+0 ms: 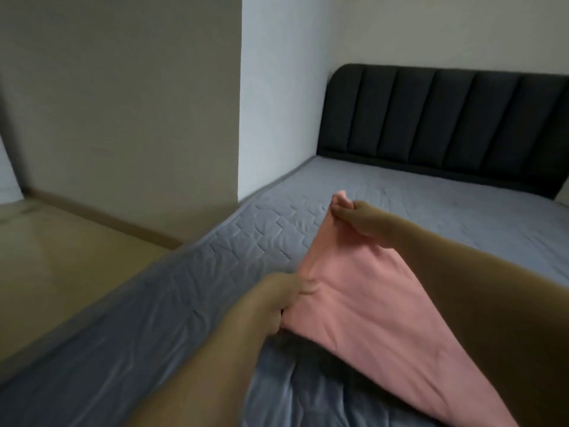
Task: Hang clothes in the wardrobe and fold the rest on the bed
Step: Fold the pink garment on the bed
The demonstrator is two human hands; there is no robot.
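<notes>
gripping pink cloth (363,303) over grey bed (431,192), dark headboard (446,118) behind.

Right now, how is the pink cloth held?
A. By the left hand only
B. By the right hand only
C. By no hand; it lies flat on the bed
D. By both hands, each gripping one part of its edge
D: the left hand and the right hand each pinch the edge of the pink cloth, lifted above the bed.
</notes>
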